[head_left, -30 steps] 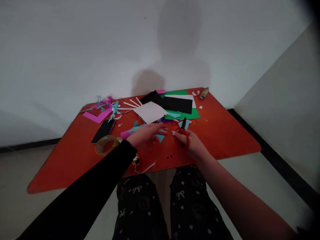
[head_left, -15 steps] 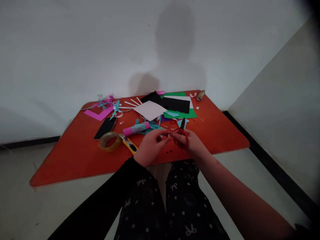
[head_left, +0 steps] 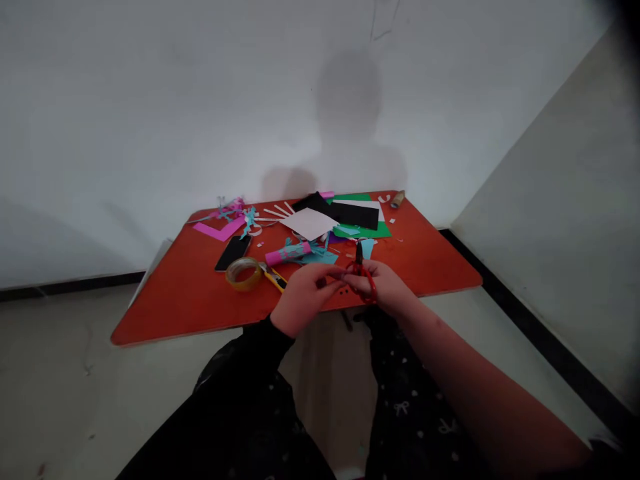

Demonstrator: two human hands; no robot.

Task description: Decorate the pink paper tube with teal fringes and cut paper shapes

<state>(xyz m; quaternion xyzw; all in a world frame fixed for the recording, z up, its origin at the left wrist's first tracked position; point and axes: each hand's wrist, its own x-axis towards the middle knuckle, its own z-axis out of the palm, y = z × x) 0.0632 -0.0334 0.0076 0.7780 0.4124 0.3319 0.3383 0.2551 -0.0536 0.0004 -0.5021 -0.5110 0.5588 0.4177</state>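
Note:
My left hand (head_left: 305, 295) is closed in a pinch above the near edge of the red table (head_left: 185, 307); what lies between its fingertips is too small to make out. The fingertips of my right hand (head_left: 383, 285) meet those of the left. Red-handled scissors (head_left: 367, 283) are held in my right hand, their dark blades pointing away from me. Just beyond the hands lies a pink and blue paper roll (head_left: 289, 254). A yellow utility knife (head_left: 275, 277) rests left of my left hand, beside a roll of tape (head_left: 243, 275).
A black phone (head_left: 233, 253) lies behind the tape. Further back are a white sheet (head_left: 309, 223), black paper (head_left: 356, 215), green paper (head_left: 383, 230), a pink paper piece (head_left: 220, 231) and shredded paper (head_left: 233, 208). A cardboard tube (head_left: 397, 199) sits at the far right, near the wall.
The view has shifted, so the table sits lower and narrower in it. My knees are further apart. Both hands remain together, and the scissors stay in my right hand.

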